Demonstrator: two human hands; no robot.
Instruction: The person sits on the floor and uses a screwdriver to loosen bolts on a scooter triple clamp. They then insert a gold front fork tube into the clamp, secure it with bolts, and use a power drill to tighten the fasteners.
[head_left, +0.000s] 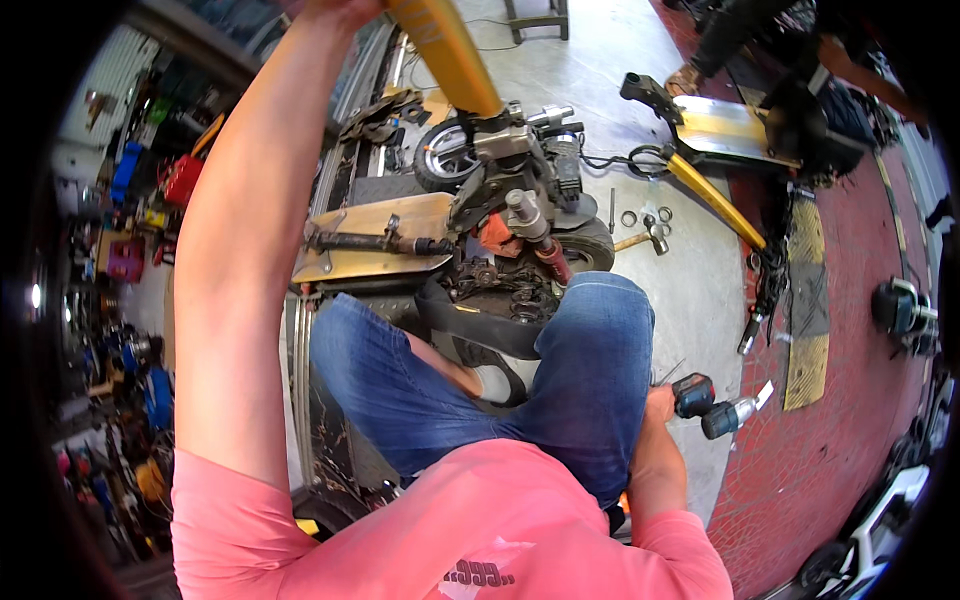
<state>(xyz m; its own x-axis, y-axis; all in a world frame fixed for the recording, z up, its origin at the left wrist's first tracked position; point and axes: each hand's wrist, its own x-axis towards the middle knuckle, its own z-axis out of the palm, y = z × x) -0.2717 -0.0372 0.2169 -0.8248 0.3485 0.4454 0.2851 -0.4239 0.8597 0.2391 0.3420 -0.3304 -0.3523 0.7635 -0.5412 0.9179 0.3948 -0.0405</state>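
Note:
My left arm reaches up, and my left hand (345, 9), partly cut off at the top edge, is closed against the yellow scooter stem (445, 55). Below the stem is an electric scooter's front assembly (505, 150), with a metal fork tube and a red-and-silver shock absorber (540, 235). Beside my right knee is my right hand (658, 404), touching or very close to a cordless power tool (730, 416) with a dark, red-trimmed battery. Its fingers are mostly hidden, so its grip is unclear. A thin rod juts up near that hand.
A hammer (653, 233) and several metal rings lie on the grey floor to the right. Beyond them are another yellow stem (715, 200) and a scooter deck (735, 130), with a person near it. A wheel (445, 155) and a wooden-topped deck (385, 235) lie ahead left.

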